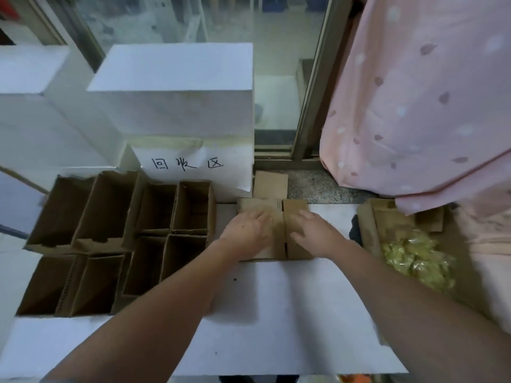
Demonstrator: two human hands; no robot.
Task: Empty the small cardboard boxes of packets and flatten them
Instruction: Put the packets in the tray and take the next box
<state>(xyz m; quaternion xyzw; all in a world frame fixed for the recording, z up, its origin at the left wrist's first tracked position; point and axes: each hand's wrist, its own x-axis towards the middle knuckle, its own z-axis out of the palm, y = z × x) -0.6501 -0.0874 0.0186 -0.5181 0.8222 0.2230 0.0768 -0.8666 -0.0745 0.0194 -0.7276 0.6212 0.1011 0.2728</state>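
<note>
2 flat palms of mine press one flattened brown cardboard box (276,217) onto the white tabletop (276,313): my left hand (249,228) and right hand (315,233) lie on it with fingers spread, gripping nothing. My hands hide the box's middle. Yellow-green plastic packets (417,258) beside it look blurred.

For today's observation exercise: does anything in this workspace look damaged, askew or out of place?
Yes. The open box at far left has a ragged, torn top and front rim, unlike its neater neighbours. The yellow packets lie heaped loosely in the box on the right. Both hands press a flattened box.
</note>
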